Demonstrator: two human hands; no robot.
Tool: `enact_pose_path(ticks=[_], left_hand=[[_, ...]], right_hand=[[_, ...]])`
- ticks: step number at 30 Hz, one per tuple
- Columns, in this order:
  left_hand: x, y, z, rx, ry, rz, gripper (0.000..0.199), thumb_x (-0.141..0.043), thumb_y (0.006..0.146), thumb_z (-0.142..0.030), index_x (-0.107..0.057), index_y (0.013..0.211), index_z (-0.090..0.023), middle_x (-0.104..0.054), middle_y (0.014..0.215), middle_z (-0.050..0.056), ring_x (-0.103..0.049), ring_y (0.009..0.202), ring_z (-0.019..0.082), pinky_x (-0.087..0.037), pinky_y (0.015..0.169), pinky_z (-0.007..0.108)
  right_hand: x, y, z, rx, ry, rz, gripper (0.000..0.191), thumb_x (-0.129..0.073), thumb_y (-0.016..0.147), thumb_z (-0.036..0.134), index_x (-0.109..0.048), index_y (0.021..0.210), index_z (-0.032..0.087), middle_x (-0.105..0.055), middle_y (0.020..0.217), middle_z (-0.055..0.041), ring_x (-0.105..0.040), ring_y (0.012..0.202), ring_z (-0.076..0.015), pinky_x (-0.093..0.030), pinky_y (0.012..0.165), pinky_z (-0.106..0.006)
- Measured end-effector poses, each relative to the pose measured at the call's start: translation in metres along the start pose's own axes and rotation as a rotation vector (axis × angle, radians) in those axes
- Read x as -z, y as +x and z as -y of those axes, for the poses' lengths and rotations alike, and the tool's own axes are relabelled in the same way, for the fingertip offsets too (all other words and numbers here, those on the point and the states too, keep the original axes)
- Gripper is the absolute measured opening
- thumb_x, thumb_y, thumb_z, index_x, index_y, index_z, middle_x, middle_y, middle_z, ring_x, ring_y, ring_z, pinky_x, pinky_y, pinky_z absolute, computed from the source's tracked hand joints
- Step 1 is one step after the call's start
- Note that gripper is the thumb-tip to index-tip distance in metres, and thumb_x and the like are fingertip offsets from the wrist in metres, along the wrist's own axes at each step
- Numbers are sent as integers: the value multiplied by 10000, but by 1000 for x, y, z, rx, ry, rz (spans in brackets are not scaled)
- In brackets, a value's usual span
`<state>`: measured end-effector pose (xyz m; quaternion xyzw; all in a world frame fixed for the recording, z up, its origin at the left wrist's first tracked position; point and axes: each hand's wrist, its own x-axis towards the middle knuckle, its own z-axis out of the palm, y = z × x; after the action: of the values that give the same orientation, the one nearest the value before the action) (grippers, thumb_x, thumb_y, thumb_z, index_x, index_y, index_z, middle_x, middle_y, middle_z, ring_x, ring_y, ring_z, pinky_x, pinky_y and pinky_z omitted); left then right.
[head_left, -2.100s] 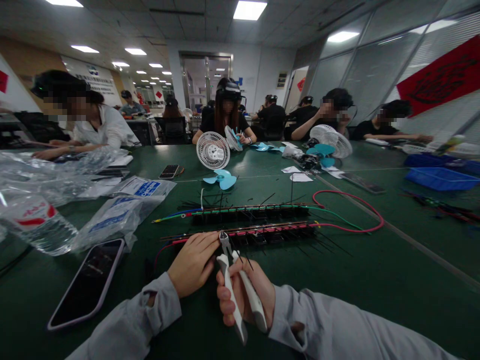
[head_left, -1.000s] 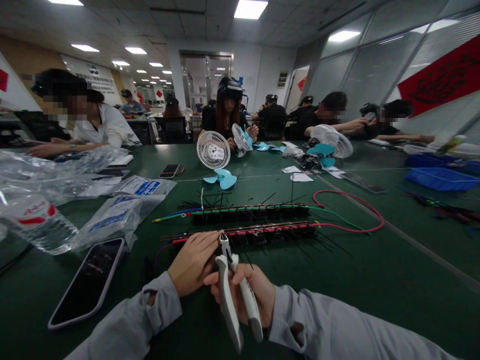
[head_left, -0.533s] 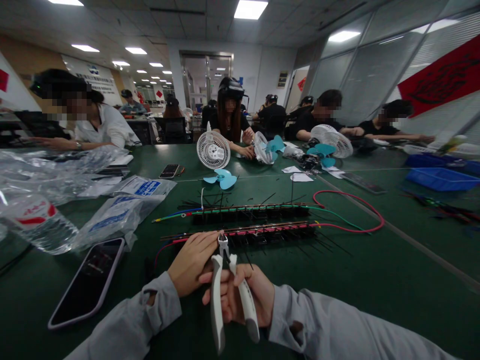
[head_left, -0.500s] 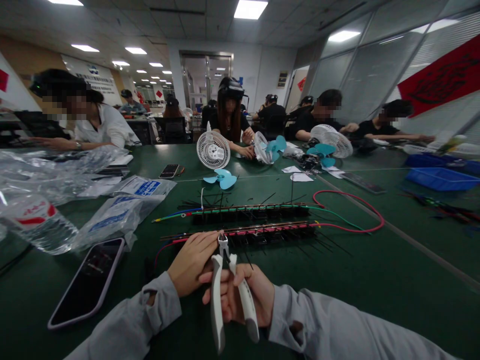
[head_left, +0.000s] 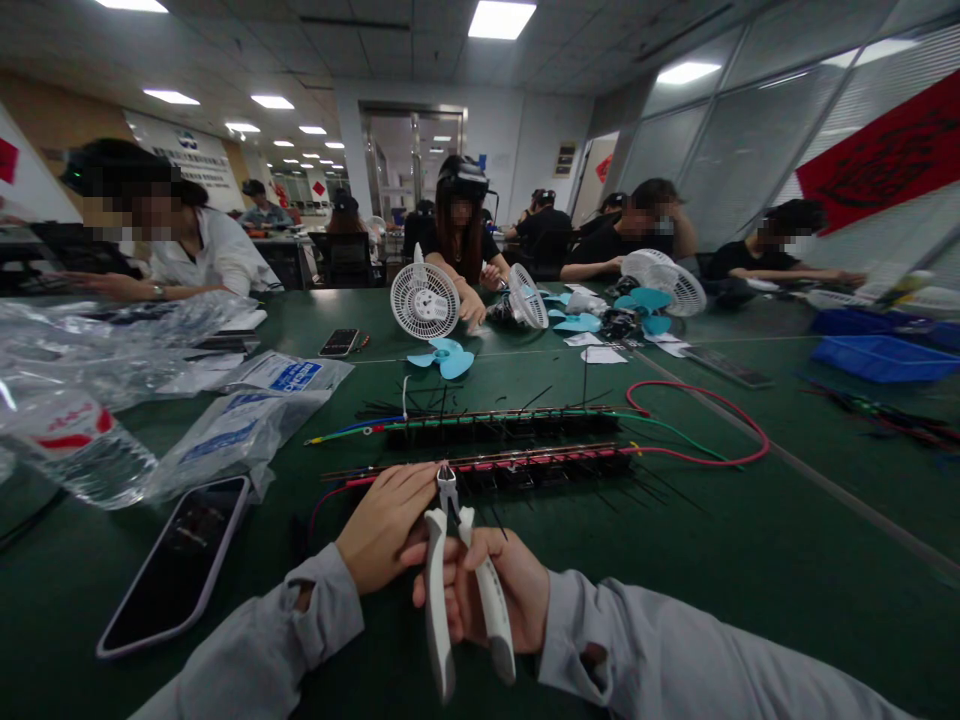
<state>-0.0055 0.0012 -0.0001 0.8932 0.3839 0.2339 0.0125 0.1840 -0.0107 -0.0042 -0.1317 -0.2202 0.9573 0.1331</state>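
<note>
My right hand is wrapped round the white and grey handles of the cutting pliers, whose handles are spread. The pliers' tip is at the near strip, a black row with red wire and many black tie tails. My left hand lies over this strip's left part, fingers together beside the pliers' jaws; what its fingers press or hold is hidden. Behind lies a second black strip with green wire. A red cable loops at the right.
A phone, a water bottle and plastic bags lie at the left. Further back are a blue fan blade, white fan guards and a blue tray. Several people sit around.
My hands and the pliers have hardly moved. Across the table, a person's hand has moved down to the tabletop, and a blue fan blade there has come away from its guard.
</note>
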Motion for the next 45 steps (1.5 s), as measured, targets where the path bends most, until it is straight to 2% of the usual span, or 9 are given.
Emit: enact_pose_path(ticks=[5, 17, 23, 27, 30, 34, 45], left_hand=[[-1, 0, 1, 1, -10, -14, 584, -494, 755, -151, -415, 1333, -153, -497, 1344, 124, -425, 1243, 273, -337, 1023, 455], [-4, 1, -1, 18, 3, -52, 542, -458, 798, -104, -420, 1335, -173, -509, 1330, 120, -446, 1227, 274, -357, 1006, 475], [-3, 1, -1, 23, 12, -48, 529, -454, 801, -103, -427, 1326, -164, -507, 1332, 120, -446, 1226, 274, -353, 1010, 475], [-2, 1, -2, 29, 13, -50, 548, -459, 782, -93, -432, 1323, -169, -512, 1326, 116, -446, 1225, 274, -354, 1011, 474], [-2, 1, -3, 38, 24, -44, 553, -455, 779, -84, -427, 1326, -162, -506, 1332, 115, -438, 1232, 269, -344, 1023, 470], [-1, 1, -3, 40, 31, -51, 513, -436, 794, -88, -451, 1302, -160, -509, 1331, 111, -441, 1229, 269, -343, 1024, 470], [-1, 0, -3, 42, 43, -40, 516, -440, 780, -75, -456, 1290, -146, -505, 1337, 106, -434, 1234, 258, -346, 1027, 451]], right_hand=[[-1, 0, 1, -5, 6, -21, 472, -420, 613, 261, -539, 1014, 42, -629, 854, -150, -518, 611, -126, -367, 602, -265], [-7, -2, 0, 18, 41, -110, 352, -426, 638, 239, -544, 939, 100, -605, 723, -62, -426, 497, -76, -318, 529, -215], [-12, -2, -1, 81, 61, -114, 322, -435, 602, 259, -548, 866, 113, -610, 752, -84, -548, 676, -155, -389, 705, -307], [-13, -2, -2, 90, 52, -40, 304, -435, 602, 288, -541, 830, 117, -612, 799, -99, -574, 768, -198, -378, 795, -383], [-12, -3, -2, 48, 55, 23, 274, -421, 648, 312, -514, 835, 134, -588, 748, -70, -562, 699, -190, -393, 732, -401], [-11, -5, 0, 26, 64, 37, 255, -386, 716, 353, -486, 832, 148, -524, 660, -26, -481, 568, -136, -379, 608, -331], [-14, -6, 1, 1, 61, -44, 274, -383, 741, 399, -491, 805, 156, -474, 613, -8, -450, 500, -128, -365, 536, -302]])
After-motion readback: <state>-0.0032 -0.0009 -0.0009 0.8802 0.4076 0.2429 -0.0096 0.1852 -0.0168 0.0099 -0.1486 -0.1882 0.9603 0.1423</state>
